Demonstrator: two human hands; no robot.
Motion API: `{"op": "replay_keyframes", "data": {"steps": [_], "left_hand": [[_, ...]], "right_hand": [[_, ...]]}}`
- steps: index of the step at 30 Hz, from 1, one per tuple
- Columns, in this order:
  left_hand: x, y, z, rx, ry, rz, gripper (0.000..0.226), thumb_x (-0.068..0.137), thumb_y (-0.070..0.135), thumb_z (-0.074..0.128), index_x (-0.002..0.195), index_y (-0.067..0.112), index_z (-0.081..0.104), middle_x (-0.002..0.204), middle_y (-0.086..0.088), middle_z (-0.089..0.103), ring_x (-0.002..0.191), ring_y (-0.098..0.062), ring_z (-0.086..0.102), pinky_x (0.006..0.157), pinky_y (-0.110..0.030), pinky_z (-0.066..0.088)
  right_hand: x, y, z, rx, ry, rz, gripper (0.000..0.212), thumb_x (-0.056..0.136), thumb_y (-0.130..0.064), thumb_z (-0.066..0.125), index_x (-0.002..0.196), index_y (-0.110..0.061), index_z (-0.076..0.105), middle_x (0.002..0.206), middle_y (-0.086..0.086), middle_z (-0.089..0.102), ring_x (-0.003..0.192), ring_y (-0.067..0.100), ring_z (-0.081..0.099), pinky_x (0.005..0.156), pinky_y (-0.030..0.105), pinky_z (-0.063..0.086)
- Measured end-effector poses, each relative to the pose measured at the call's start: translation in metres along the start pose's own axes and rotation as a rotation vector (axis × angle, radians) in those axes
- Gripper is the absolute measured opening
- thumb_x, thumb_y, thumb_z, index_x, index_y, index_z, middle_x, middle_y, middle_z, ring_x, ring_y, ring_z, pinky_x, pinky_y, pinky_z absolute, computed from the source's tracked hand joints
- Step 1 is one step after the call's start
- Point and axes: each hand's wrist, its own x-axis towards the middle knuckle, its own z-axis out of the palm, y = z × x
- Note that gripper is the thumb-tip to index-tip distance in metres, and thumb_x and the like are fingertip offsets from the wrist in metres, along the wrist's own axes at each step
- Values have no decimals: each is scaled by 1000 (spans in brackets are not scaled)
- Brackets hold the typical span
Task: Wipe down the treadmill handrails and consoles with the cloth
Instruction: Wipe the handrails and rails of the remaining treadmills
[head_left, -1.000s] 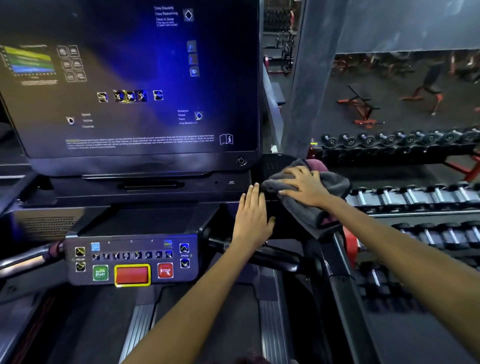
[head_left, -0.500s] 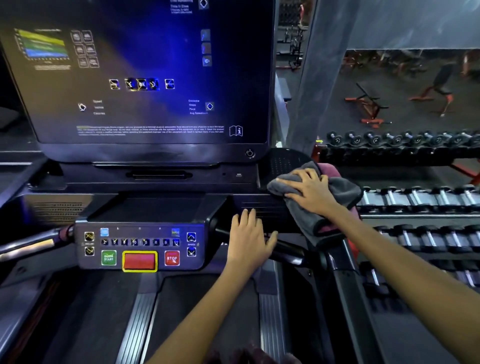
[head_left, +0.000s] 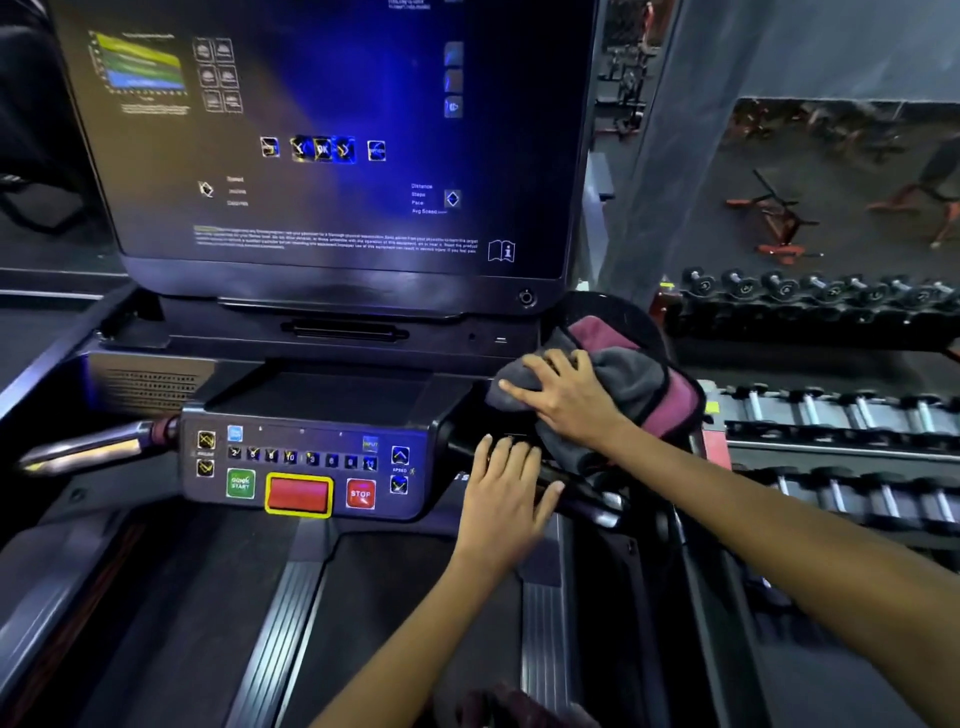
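Observation:
A grey and maroon cloth (head_left: 639, 379) lies bunched on the right side of the treadmill console, beside the large dark screen (head_left: 332, 135). My right hand (head_left: 566, 400) presses flat on the cloth with fingers spread. My left hand (head_left: 506, 493) rests open, fingers straight, on the dark right handrail (head_left: 587, 501) just right of the button panel (head_left: 306, 467). The chrome left handrail (head_left: 98, 447) sticks out at the panel's left side.
Racks of dumbbells (head_left: 841, 410) run along the right side. The treadmill belt (head_left: 405, 634) lies below my arms. A grey pillar (head_left: 670, 156) stands behind the console, with gym benches (head_left: 774, 223) on the floor beyond.
My left hand has slid down from the console edge onto the right handrail. My right hand has shifted the cloth a little on the console's right side, showing more maroon.

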Motion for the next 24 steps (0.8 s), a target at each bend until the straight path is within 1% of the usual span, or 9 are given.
{"op": "replay_keyframes", "data": {"steps": [2,5,9,11,13,16,20,22,24], "left_hand": [[-3,-2,1,-22,-20,16,52,89,46,39,107,6,67,110,-8,66,107,-27,59,105,-42,28],[-6,-6,2,-22,-65,47,57,89,50,38,115,7,65,116,-8,65,113,-27,58,107,-43,26],[-7,-6,4,-14,-81,40,58,90,51,36,118,8,63,119,-6,63,117,-25,55,108,-44,24],[-7,-6,5,1,-73,39,59,90,52,35,117,7,64,118,-6,63,117,-25,55,108,-44,24],[-7,-6,6,15,-61,50,60,91,52,34,116,7,63,117,-7,63,116,-26,55,108,-44,24],[-9,-8,7,24,-65,68,62,91,54,33,118,7,63,118,-7,63,116,-26,55,108,-45,24],[-9,-6,5,33,-58,55,62,91,54,32,119,8,62,118,-6,63,117,-25,55,108,-44,23],[-9,-5,5,30,-55,46,63,91,54,32,119,7,62,118,-6,63,117,-26,54,108,-45,23],[-9,-6,6,24,-50,49,64,91,55,31,118,7,63,118,-7,63,117,-26,55,108,-45,23]], "right_hand": [[0,1,2,-19,13,-36,46,78,-24,45,121,-31,61,120,13,49,95,29,43,72,41,38],[-16,21,9,-68,93,-146,48,80,-24,43,125,-30,58,120,14,44,95,30,45,69,42,44],[-9,19,6,-136,147,-177,45,85,-27,40,124,-24,60,115,14,59,88,31,55,65,41,48],[5,1,2,-141,102,-168,44,86,-34,38,119,-24,64,111,11,64,83,28,59,62,39,47],[12,-9,0,-146,88,-162,42,85,-30,38,117,-24,66,110,8,65,82,26,58,61,36,45],[-4,2,-1,-155,87,-205,41,79,-23,47,116,-26,65,114,8,64,86,29,56,64,40,46],[-29,25,-8,-99,24,-202,48,59,-26,79,105,-29,71,111,8,65,84,31,59,64,42,49],[-22,16,-12,-86,7,-145,48,56,-29,83,102,-29,71,109,8,64,84,31,57,64,41,47],[-7,-4,-11,-96,15,-131,42,60,-31,79,101,-30,70,108,8,64,84,30,57,63,39,44]]}}
